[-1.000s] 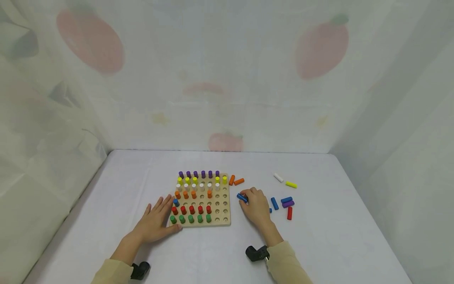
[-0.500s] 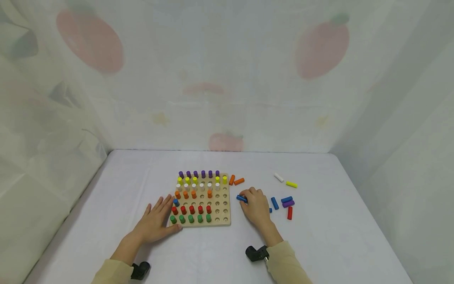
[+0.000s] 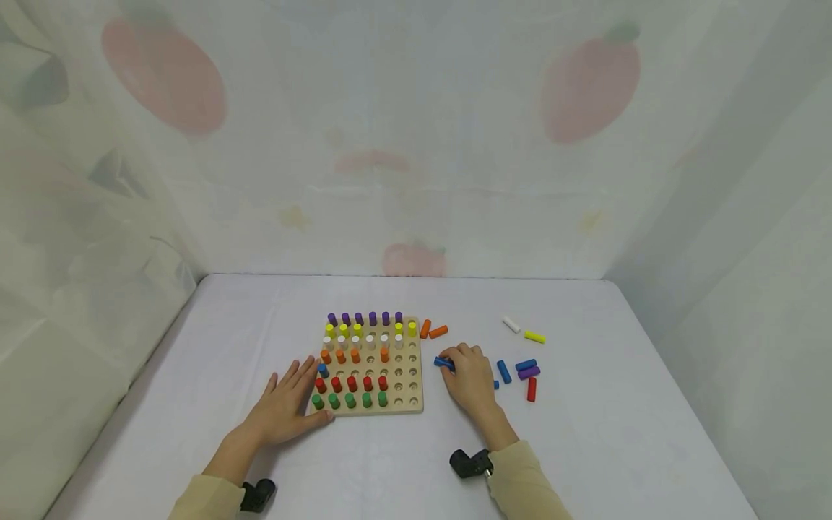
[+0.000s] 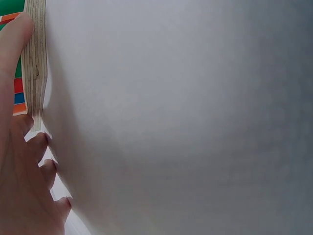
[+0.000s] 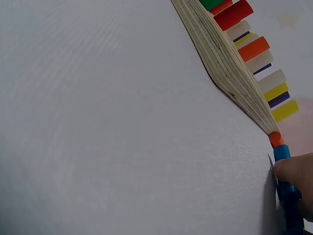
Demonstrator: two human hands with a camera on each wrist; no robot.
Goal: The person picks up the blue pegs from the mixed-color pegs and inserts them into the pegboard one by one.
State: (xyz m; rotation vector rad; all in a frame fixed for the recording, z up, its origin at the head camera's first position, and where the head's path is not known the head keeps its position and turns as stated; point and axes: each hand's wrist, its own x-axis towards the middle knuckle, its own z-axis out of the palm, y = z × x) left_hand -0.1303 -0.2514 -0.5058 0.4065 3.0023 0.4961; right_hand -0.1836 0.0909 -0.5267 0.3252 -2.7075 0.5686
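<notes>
The left hand (image 3: pixel 281 412) spreads its fingers at the pegboard (image 3: pixel 406 393)'s left edge, thumb at the near left corner; off the right edge, the right hand (image 3: pixel 471 378) pinches a blue peg (image 3: pixel 443 362), and two orange pegs (image 3: pixel 438 331) lie near the far right corner

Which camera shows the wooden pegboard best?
The head view: it shows the pegboard nearly whole from above, with its rows of pegs. The left wrist view shows just a cropped edge; the right wrist view shows one side edge, not the top.
</notes>
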